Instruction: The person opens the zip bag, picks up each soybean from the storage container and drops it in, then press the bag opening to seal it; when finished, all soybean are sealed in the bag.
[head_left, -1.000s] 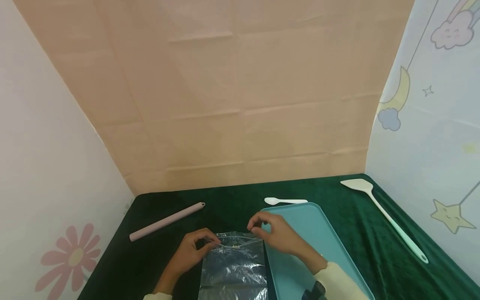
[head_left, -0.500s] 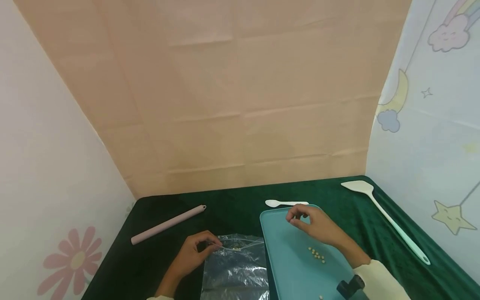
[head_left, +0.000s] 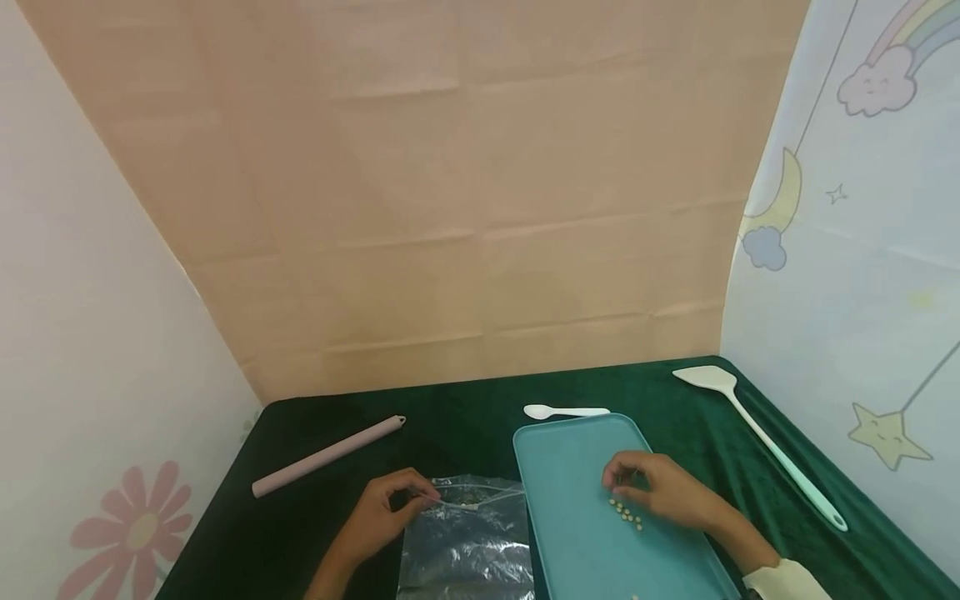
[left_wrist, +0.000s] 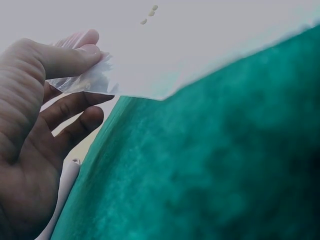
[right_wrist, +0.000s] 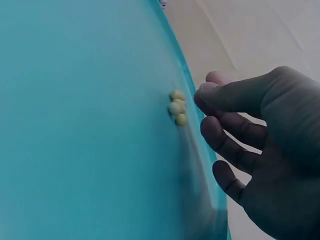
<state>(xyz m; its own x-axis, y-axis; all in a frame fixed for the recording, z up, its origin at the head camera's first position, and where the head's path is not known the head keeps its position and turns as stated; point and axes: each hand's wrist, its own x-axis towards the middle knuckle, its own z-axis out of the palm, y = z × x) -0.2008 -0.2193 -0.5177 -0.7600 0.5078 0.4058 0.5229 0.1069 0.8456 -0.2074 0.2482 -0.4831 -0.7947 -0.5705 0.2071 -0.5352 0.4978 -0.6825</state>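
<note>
A clear zip-lock bag (head_left: 467, 546) lies on the green cloth, its mouth slightly parted, with some pale bits just inside. My left hand (head_left: 381, 515) pinches the bag's upper left edge between thumb and forefinger; the left wrist view shows the film (left_wrist: 102, 75) gripped there. To the right is a blue tray (head_left: 573, 483) bearing a small cluster of round, pale yellow beans (head_left: 619, 507). Over it hovers my right hand (head_left: 667, 493), fingers loosely bent, fingertips close to the beans. In the right wrist view, nothing shows between thumb and forefinger beside the beans (right_wrist: 175, 108).
Behind the tray lies a small white spoon (head_left: 566, 412). A long pale spatula (head_left: 776, 454) rests along the right side, and a pink rod (head_left: 328, 457) with a holed end lies back left. Beige and patterned white sheets wall in the green-covered table (head_left: 457, 417).
From above the bag's mouth, my right hand has swung right and then down toward the beans on the tray. My left hand keeps its pinch on the bag.
</note>
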